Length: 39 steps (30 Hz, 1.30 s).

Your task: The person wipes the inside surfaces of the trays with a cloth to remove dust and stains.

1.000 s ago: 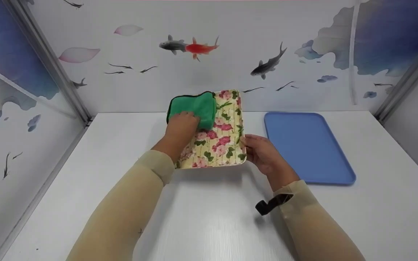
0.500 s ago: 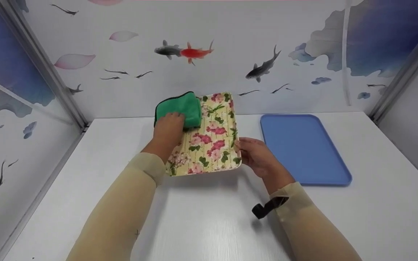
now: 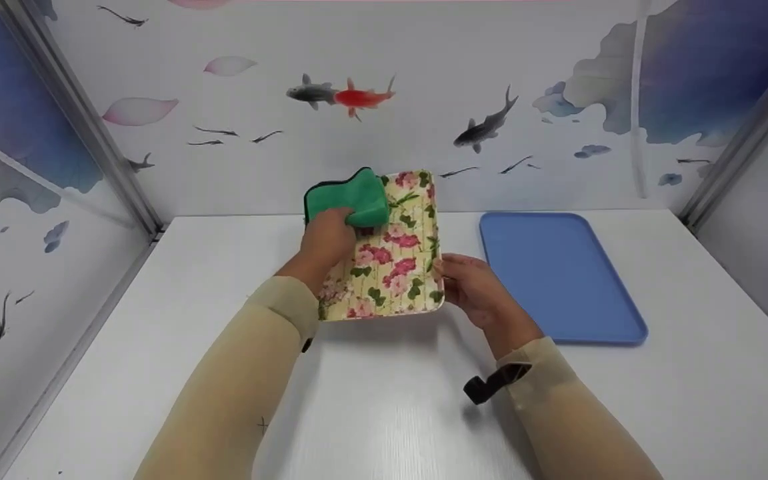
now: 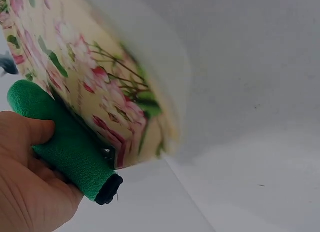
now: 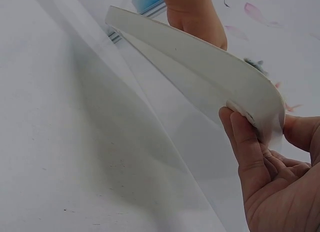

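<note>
A flower-printed tray [image 3: 397, 267] is held tilted above the table, its patterned face toward me. My right hand [image 3: 477, 287] pinches its right edge, thumb in front; in the right wrist view the fingers [image 5: 247, 142] press against its pale underside [image 5: 200, 67]. My left hand [image 3: 327, 240] grips a folded green cloth [image 3: 357, 197] with dark edging, laid over the tray's upper left part. The left wrist view shows the thumb [image 4: 40, 130] on top of the bunched cloth [image 4: 65, 137], which lies against the printed surface.
A blue tray [image 3: 564, 280] lies flat on the white table [image 3: 384, 413], to the right of my right hand. White panels [image 3: 384, 40] printed with fish and petals stand behind and at both sides. A black strap device [image 3: 497, 381] sits on my right wrist.
My left hand slid left with the cloth over the tray, then came back a little to the right. The right hand keeps its hold on the tray's edge.
</note>
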Each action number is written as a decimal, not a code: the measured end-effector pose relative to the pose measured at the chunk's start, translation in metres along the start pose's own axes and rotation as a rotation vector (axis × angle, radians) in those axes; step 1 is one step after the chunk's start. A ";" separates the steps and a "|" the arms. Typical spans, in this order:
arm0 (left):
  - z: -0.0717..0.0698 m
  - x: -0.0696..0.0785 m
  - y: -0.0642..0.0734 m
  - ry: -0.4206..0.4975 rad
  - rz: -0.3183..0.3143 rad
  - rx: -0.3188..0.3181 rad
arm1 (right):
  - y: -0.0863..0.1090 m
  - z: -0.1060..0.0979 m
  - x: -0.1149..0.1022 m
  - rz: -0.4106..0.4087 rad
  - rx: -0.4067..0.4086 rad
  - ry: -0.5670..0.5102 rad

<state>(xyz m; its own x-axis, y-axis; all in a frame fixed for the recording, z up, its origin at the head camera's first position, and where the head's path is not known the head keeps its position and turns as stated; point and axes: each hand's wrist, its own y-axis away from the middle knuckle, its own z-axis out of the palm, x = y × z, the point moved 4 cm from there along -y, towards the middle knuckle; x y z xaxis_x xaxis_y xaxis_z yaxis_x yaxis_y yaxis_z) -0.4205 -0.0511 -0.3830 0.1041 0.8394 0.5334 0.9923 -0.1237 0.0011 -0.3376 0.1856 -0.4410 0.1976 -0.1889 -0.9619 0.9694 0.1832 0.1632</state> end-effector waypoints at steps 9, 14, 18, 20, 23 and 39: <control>0.014 0.011 0.006 0.139 -0.029 -0.020 | 0.001 0.005 0.006 0.013 0.004 0.011; 0.016 0.021 0.008 0.156 -0.021 -0.025 | 0.002 0.006 0.004 0.014 0.001 0.009; 0.016 0.031 0.009 0.168 0.002 -0.018 | 0.001 0.006 0.002 0.012 0.006 0.007; 0.018 0.037 0.009 0.173 0.018 -0.024 | 0.000 0.005 0.000 0.012 0.017 0.008; 0.020 0.045 0.010 0.154 0.042 -0.030 | -0.001 0.005 0.000 0.015 0.016 -0.001; 0.032 0.055 0.013 -0.369 0.355 -0.119 | -0.003 -0.001 0.004 0.025 0.040 -0.006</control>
<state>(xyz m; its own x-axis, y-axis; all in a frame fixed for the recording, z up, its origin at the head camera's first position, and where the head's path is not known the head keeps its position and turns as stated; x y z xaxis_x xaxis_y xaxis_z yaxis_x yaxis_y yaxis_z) -0.3998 0.0102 -0.3813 0.4704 0.8628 0.1852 0.8794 -0.4757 -0.0179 -0.3400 0.1851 -0.4454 0.2221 -0.1904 -0.9563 0.9693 0.1494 0.1954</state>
